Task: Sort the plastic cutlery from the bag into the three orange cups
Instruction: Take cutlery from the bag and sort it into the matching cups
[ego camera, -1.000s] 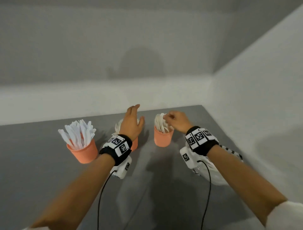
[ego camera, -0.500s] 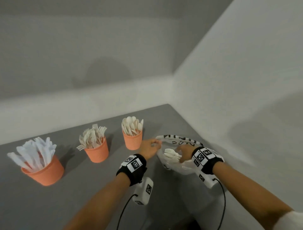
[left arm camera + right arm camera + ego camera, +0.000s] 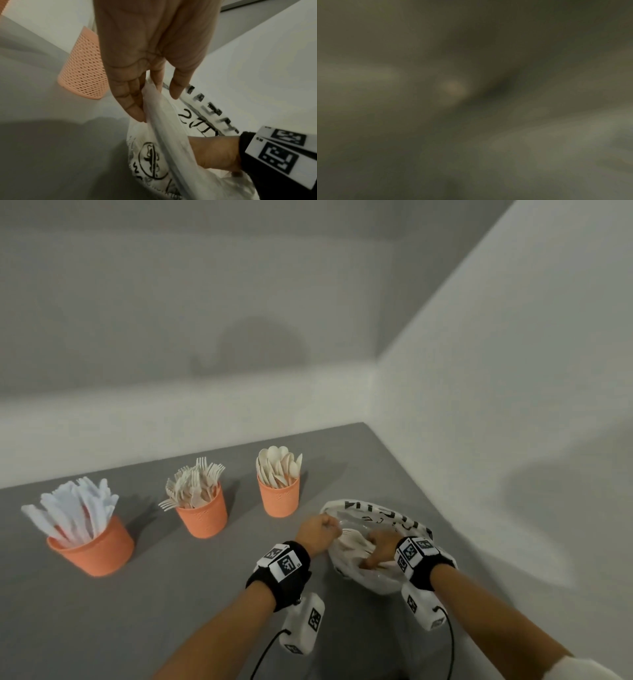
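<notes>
Three orange cups stand in a row on the grey table: the left cup point(image 3: 91, 549) holds white knives, the middle cup point(image 3: 202, 515) forks, the right cup point(image 3: 279, 498) spoons. A white printed plastic bag point(image 3: 375, 513) lies near the right wall with pale cutlery point(image 3: 352, 537) showing in its mouth. My left hand point(image 3: 327, 529) pinches the bag's near rim; in the left wrist view its fingers point(image 3: 135, 108) grip the bag's edge point(image 3: 154, 102). My right hand point(image 3: 376, 553) reaches down inside the bag, its fingertips hidden among the cutlery. The right wrist view is dark and blurred.
A white wall rises along the table's right edge, close behind the bag. Another wall with a ledge runs behind the cups. The spoon cup point(image 3: 82, 75) stands just left of my left hand. Cables hang from both wrist cameras.
A second ago both hands were up at the fork and spoon cups. They came down to the bag; the left now holds its rim and the right has gone deeper inside.
</notes>
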### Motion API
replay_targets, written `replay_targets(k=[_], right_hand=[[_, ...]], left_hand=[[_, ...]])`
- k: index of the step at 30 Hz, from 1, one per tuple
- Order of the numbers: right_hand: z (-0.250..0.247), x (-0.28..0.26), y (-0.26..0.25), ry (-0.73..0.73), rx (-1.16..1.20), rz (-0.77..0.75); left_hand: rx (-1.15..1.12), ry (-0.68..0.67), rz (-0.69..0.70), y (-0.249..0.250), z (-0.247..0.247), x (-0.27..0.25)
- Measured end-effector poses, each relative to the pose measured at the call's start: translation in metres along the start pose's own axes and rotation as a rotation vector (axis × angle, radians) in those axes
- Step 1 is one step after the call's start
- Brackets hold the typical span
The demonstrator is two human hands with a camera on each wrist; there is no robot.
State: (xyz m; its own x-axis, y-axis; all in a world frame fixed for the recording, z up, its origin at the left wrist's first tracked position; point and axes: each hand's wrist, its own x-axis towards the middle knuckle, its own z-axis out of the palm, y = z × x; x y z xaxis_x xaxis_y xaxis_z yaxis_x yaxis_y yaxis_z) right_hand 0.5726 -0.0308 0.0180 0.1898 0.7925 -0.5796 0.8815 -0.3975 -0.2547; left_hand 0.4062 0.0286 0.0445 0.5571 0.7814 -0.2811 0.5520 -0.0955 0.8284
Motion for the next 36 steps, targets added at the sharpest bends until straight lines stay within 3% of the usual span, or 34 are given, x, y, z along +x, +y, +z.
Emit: replay_targets(k=[4,9,16,21,29,36], right_hand=[[-0.011,-0.001,-0.002,-0.058,0.079,-0.015],[-0.018,0.007,0.005,-0.011,0.108,-0.009],[-0.023,0.006,0.015,0.013,0.167,0.083],[-0.034,0.004,0.02,0.107,0.253,-0.008],[-0.047,-0.013,0.014,0.138,0.243,-0.126],[-0.074,-0.029,-0.002,0.408,0.757,-0.218]], left_hand=[[-0.071,-0.011,-0.025,0.005,-0.008,-0.002],[-0.201,-0.026,-0.084,0.016,-0.012,0.001],[-0.205,-0.022,-0.116,0.031,-0.009,0.009],[-0.243,-0.015,-0.178,0.041,-0.007,0.011],[-0.263,0.033,-0.186,0.056,-0.004,0.006],[-0.365,-0.068,-0.166,0.054,-0.009,0.001]])
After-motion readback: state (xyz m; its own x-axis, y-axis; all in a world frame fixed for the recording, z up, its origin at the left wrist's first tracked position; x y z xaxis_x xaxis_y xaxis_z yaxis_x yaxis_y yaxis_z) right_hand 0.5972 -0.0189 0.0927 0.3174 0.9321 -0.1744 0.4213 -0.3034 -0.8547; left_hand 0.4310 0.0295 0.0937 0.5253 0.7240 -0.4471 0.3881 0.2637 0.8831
